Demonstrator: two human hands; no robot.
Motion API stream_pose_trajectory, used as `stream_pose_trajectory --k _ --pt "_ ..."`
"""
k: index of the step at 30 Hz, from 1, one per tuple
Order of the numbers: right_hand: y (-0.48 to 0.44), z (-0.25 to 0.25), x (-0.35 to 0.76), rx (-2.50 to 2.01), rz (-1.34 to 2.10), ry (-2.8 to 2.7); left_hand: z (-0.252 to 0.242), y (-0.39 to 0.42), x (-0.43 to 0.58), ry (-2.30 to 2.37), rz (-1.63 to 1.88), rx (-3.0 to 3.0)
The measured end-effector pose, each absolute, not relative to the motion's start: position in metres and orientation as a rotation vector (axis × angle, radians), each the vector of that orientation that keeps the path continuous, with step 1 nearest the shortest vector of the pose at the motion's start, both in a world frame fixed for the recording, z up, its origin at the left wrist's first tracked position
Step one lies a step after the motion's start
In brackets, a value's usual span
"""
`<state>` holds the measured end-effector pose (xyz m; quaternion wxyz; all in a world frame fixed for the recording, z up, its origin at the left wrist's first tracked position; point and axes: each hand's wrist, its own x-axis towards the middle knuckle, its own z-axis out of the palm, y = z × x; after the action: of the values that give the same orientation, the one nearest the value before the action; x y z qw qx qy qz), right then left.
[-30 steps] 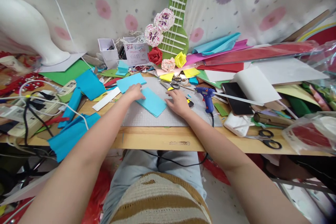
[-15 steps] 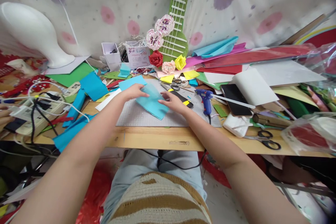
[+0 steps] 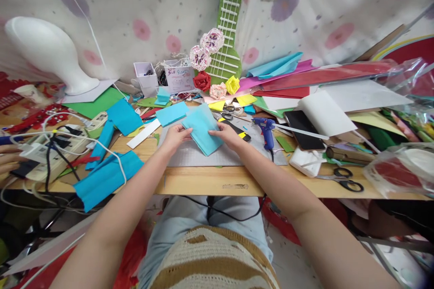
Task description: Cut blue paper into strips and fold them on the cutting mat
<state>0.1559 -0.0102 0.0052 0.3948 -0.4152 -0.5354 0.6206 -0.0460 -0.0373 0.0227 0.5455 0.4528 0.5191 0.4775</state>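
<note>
Between my hands is a small stack of light blue paper sheets (image 3: 204, 132), tilted a little above the grey cutting mat (image 3: 176, 156). My left hand (image 3: 178, 137) pinches the stack's left edge with thumb and fingers. On the other side, my right hand (image 3: 226, 134) grips the right edge, its thumb lying on top. Just beyond my left hand lies another light blue sheet (image 3: 172, 113), with a white strip (image 3: 144, 133) beside it. A black and yellow tool (image 3: 243, 134) lies partly hidden past my right hand.
To the right are a blue glue gun (image 3: 265, 132), a phone (image 3: 304, 130) and scissors (image 3: 349, 179). Power strips (image 3: 50, 153) with tangled cables and blue crepe paper (image 3: 108, 178) crowd the left. A green guitar-shaped craft (image 3: 228, 49) stands at the back; another person's hand (image 3: 7, 162) shows far left.
Both hands have closed on the edges of the blue stack, which now sits squarer and more upright. My left hand has moved from above the sheets down to their left side.
</note>
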Motion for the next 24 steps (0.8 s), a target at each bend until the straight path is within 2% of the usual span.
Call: stream_pose_trajectory --k 7,16,24 --pt "-0.005 0.015 0.153 -0.909 1.531 -1.352 0.040 -0.033 -0.039 1.270 1.380 1.626" --pt "-0.009 0.008 0.151 -0.739 1.563 -1.439 0.012 -0.045 -0.032 1.378 1.205 1.978" --pt "-0.015 0.008 0.145 -0.743 1.513 -1.505 0.017 -0.055 -0.022 1.354 1.159 2.029"
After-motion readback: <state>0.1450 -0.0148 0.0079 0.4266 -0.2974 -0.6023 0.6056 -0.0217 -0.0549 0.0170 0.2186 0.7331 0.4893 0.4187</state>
